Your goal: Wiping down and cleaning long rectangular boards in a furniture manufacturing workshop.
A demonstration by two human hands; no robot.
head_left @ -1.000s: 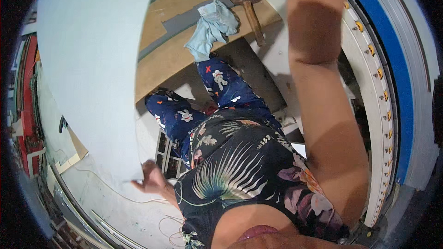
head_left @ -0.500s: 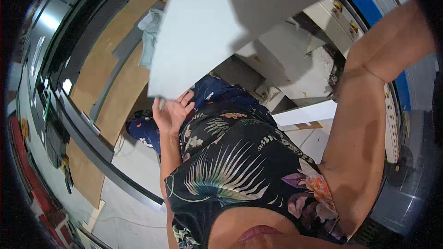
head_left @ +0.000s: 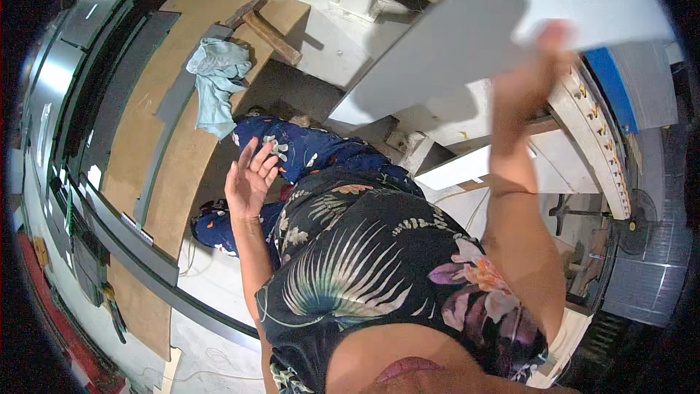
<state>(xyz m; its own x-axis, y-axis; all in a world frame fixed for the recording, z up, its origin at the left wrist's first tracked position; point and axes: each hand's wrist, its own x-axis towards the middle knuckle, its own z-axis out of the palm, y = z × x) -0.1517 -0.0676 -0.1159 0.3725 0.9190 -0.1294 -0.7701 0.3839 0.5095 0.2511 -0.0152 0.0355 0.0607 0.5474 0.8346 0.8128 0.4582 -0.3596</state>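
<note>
Right hand (head_left: 531,76), blurred, grasps the sheet (head_left: 583,0) by its near edge, far right; left hand (head_left: 250,181) is empty, fingers spread; the sheet looks light, stiff, likely slippery, best held by opposite edges; cloth (head_left: 217,76) and hammer (head_left: 270,35) lie far left.

Past the brown wooden board's (head_left: 182,182) right edge, room is seemingly left until blocked by a flat white panel (head_left: 470,40).

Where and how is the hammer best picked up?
Probably by the wooden handle of the hammer, near its free end, from the picture's right: it's slim and straight, that end seems to jut past the brown board, and the pale-blue cloth lies left of it.
</note>
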